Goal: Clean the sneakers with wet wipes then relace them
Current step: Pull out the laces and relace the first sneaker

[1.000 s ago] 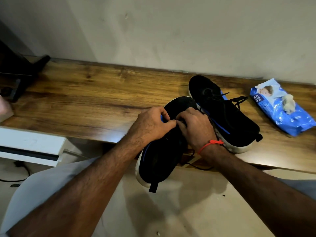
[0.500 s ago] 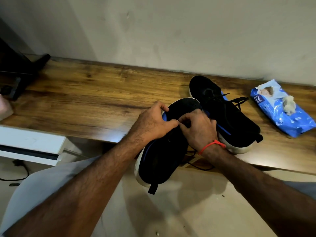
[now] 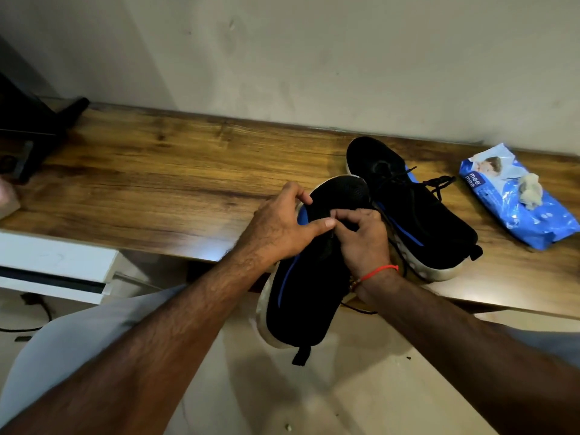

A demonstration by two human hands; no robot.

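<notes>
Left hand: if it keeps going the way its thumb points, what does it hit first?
The right hand. The left hand points its thumb right, across the near sneaker, and the tip already looks to meet the right fingers; depth unclear.

A wooden table (image 3: 141, 171) is set against a plain pale wall (image 3: 314, 58); a glossy beige floor (image 3: 361, 387) is seen below.

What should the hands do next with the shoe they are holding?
Probably pull the black lace through. Both the left hand and right hand pinch at the near sneaker, while the far sneaker on the table already looks laced.
</notes>
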